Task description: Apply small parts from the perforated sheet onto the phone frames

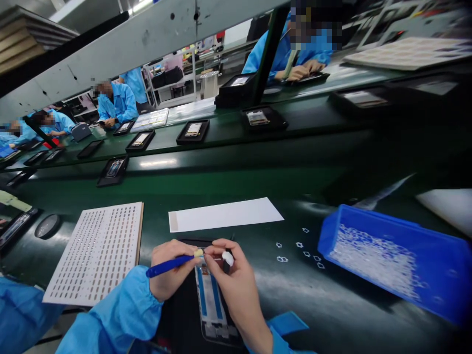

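My left hand (170, 271) is closed round a blue pen-like tool (167, 266) whose pale tip points right. My right hand (229, 278) meets that tip with pinched fingers; one finger wears a white cot. What the pinch holds is too small to make out. Both hands hover over an opened phone (211, 300) in a black tray (184, 319) at the near edge of the green bench.
A perforated card of small parts (96, 250) lies to the left, a white paper strip (224, 214) ahead. A blue bin (391, 255) of tiny clear pieces sits right, with a few loose pieces (299, 250) beside it. Trays with phones ride the conveyor (191, 132); people in blue coats work beyond.
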### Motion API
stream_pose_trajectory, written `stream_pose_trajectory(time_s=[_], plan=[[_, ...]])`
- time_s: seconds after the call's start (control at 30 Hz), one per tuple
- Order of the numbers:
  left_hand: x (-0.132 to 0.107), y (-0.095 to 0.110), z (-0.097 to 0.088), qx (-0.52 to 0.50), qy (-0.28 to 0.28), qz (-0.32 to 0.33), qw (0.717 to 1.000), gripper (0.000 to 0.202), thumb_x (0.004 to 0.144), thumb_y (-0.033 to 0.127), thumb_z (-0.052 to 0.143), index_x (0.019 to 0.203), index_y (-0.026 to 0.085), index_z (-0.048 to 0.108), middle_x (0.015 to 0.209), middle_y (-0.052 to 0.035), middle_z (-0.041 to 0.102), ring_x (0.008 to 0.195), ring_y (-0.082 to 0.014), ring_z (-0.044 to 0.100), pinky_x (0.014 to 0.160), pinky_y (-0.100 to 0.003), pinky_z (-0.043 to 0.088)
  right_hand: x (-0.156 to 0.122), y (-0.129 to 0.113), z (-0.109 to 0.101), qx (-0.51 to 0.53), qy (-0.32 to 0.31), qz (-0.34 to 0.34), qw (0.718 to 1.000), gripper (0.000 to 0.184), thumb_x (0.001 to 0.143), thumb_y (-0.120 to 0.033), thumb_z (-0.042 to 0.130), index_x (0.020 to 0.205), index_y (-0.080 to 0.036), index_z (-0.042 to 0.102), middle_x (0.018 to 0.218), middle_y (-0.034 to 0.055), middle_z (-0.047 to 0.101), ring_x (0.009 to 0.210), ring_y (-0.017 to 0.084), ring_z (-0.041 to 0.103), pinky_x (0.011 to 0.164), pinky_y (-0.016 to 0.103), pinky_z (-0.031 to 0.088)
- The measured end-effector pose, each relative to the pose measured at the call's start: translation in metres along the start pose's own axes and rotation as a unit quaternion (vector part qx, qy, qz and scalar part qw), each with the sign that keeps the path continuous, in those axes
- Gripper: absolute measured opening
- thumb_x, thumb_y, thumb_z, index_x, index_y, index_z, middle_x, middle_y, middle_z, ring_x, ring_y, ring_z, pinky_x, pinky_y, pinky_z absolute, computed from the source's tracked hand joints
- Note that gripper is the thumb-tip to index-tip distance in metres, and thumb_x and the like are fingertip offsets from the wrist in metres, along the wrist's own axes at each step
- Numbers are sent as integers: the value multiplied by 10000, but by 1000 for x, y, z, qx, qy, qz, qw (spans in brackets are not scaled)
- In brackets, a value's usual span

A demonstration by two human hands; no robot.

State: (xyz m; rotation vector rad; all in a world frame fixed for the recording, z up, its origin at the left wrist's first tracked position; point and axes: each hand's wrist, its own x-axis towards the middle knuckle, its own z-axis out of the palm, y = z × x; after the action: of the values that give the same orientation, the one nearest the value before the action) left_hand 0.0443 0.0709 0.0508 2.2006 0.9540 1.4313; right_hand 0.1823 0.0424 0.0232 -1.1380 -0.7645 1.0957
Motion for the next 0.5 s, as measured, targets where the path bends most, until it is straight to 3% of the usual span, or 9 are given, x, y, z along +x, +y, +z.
stream_pose_trajectory(time_s=[0.07, 0.17, 0.3, 0.4, 0.5], plan=[[-2, -1, 2, -25, 5, -45, 999, 90, 845, 238, 690, 817, 182, 626, 788, -46, 737, 710, -157, 708, 669, -245, 567, 0, 0, -1, 1, 3, -12, 1000, 304, 706, -356, 723, 898, -203, 544, 731, 11, 626, 683, 170, 615, 636, 280, 506], [-3, -1, 6, -90, 25, -176, 980, 136, 816, 266, 715, 813, 174, 615, 784, -43, 724, 737, -160, 703, 691, -244, 563, -1, -1, -1, 6, -3, -31, 999, 250, 727, -316, 695, 887, -210, 535, 753, 4, 609, 710, 162, 607, 652, 272, 508], [1, 0, 13, -239, 22, -343, 908, 277, 766, 345, 750, 839, 168, 550, 743, -33, 723, 631, -147, 690, 581, -214, 548, -4, -2, -1, 12, -15, -52, 998, 212, 747, -268, 650, 903, -219, 515, 728, -14, 590, 673, 143, 592, 632, 257, 503], [3, 2, 15, -288, 22, -376, 880, 327, 747, 368, 760, 844, 169, 519, 725, -30, 726, 595, -134, 680, 538, -189, 529, 0, -7, -17, -20, 2, -74, 997, 214, 769, -272, 626, 938, -222, 506, 728, -10, 597, 672, 153, 600, 629, 274, 504], [2, 3, 10, -272, 31, -372, 887, 304, 752, 334, 754, 851, 170, 518, 744, -30, 733, 613, -127, 685, 546, -179, 531, 19, -21, -61, -122, 106, -137, 977, 237, 761, -309, 630, 941, -220, 505, 766, 17, 616, 694, 180, 613, 658, 320, 500]])
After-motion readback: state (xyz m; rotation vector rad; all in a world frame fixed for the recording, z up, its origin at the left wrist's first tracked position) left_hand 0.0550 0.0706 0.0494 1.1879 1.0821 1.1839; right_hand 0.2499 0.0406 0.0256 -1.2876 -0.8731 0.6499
